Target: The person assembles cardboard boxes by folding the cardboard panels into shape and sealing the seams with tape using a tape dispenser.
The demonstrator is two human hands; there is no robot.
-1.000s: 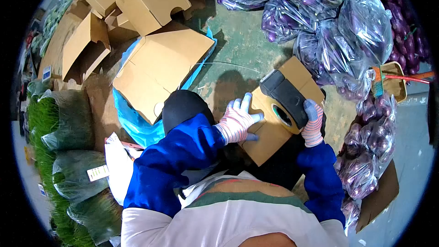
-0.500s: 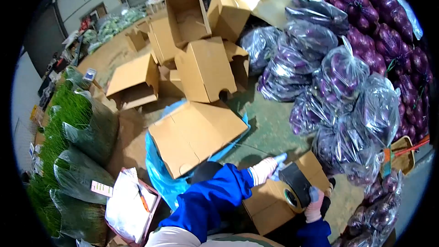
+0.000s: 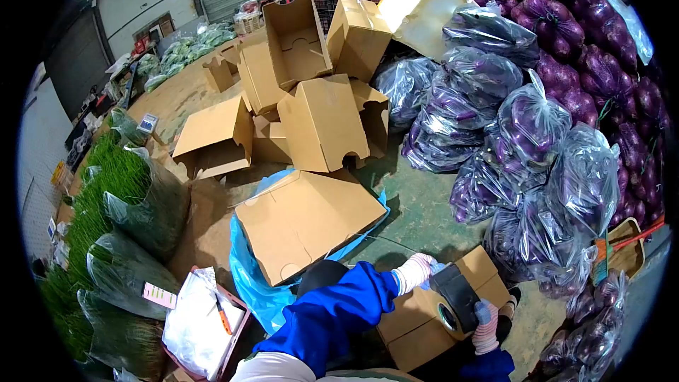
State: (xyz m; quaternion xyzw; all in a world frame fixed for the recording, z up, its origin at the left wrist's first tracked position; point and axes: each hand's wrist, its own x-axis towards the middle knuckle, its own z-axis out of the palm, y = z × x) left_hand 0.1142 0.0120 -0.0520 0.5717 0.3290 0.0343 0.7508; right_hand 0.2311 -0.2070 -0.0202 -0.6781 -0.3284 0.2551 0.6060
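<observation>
Striped gloves (image 3: 416,272) (image 3: 485,331), black tape dispenser (image 3: 456,291), cardboard box (image 3: 416,332)

Gripping a black tape dispenser (image 3: 454,288) in the right hand (image 3: 486,327), over a cardboard box (image 3: 407,336). Holding the left hand (image 3: 419,272), in a striped glove, at the dispenser's upper end, with contact hard to tell. Facing a wide carton (image 3: 311,219) on blue plastic (image 3: 251,279), just short of heaped boxes (image 3: 322,124). Flanked at left by bagged green stalks (image 3: 124,173) and an orange-handled tool (image 3: 223,317) on white sheeting (image 3: 191,332), at right by clear bags (image 3: 534,120) of purple produce near mesh sacks (image 3: 552,21).
</observation>
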